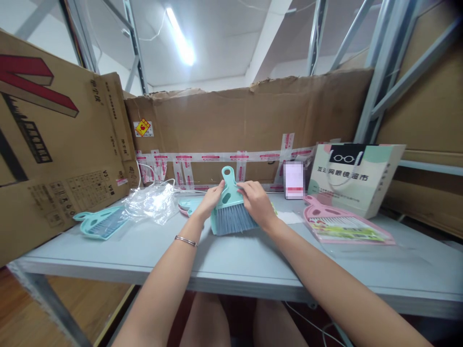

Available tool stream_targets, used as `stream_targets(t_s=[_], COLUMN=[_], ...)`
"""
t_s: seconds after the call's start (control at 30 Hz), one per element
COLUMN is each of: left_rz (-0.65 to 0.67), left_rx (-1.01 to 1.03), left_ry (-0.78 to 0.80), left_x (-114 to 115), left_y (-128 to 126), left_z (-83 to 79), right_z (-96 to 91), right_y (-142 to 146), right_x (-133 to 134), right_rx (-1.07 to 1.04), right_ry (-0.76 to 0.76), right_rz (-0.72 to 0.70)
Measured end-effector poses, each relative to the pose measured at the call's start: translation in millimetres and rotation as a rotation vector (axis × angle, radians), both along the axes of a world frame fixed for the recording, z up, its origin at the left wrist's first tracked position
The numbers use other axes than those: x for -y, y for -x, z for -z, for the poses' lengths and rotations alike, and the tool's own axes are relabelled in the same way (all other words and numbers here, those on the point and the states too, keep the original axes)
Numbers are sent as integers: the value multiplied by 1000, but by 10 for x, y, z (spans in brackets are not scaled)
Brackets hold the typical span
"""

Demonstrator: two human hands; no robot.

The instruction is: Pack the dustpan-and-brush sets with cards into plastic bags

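A mint-green hand brush (233,217) with grey-blue bristles is held up over the table in front of me, its handle with a hanging hole pointing upward. A mint-green dustpan edge shows beside and behind the bristles. My left hand (211,197) is closed on the left side of the brush, thumb near the handle. My right hand (258,202) grips its right side, fingers bent at the handle's base. Behind my left hand lie more dustpan pieces (186,205), mint and pink, partly hidden.
Left on the table are a mint brush-and-dustpan set (103,222) and crumpled clear plastic bags (150,202). At right lie a pink dustpan set (343,222), a paper bag (356,178) and an upright phone-like screen (294,179). Large cardboard boxes (224,123) wall the back and left.
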State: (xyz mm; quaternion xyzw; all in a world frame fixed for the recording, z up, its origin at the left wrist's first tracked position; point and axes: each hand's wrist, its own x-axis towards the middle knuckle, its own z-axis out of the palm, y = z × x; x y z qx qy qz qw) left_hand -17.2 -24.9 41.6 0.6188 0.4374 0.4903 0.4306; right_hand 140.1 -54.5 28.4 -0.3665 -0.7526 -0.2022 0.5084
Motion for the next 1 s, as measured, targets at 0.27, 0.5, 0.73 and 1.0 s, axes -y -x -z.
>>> stream_targets(t_s=[0.27,0.5,0.73,1.0], left_rz=[143,188,316,177], left_rx=[-58,-131,-265,-411], left_ry=[-208,-228,-144,-225], left_x=[138,192,138,86], left_y=[-76,-103,-34,-69], left_z=[-39,-49,-13,33], right_z=[29,-30,-63,-37], right_y=[-67,-147,-238,-147], right_x=[-100,-109,-165,-126], right_rx=[-85,-297,-300,-384], right_ry=[-9,47,713,751], right_rz=[52,125,-195,-255])
